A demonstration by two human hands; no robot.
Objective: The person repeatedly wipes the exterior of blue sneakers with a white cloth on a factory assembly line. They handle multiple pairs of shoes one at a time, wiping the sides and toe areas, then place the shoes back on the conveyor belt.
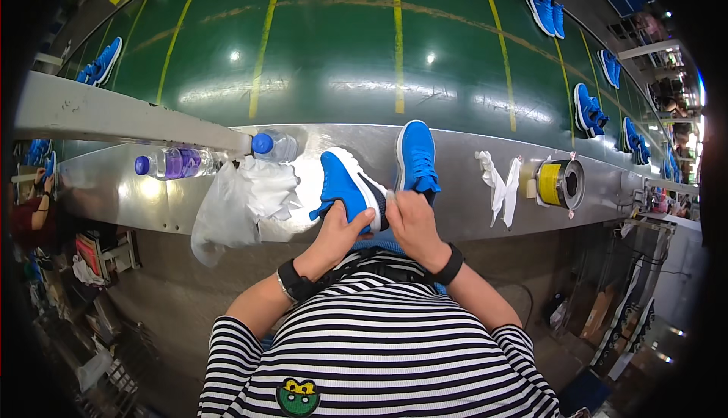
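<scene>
A blue sneaker (343, 184) with a white sole and a dark heel part lies tilted on its side, its toe pointing away from me. My left hand (336, 236) is wrapped round its heel end, thumb against the white sole. My right hand (413, 225) is closed at the heel's right side, fingers curled; whatever it may pinch is hidden. Just beyond that hand, a second blue sneaker (417, 153) stands upright on the metal ledge (459, 183), its laces showing and its heel partly covered.
On the ledge's left are two bottles with blue caps (262, 144), (142, 165) and a plastic bag with white paper (267, 189). To the right lie white strips (498, 183) and a yellow-banded can (560, 183). A green conveyor belt (326, 54) carries several blue sneakers. A white beam (129, 118) crosses at left.
</scene>
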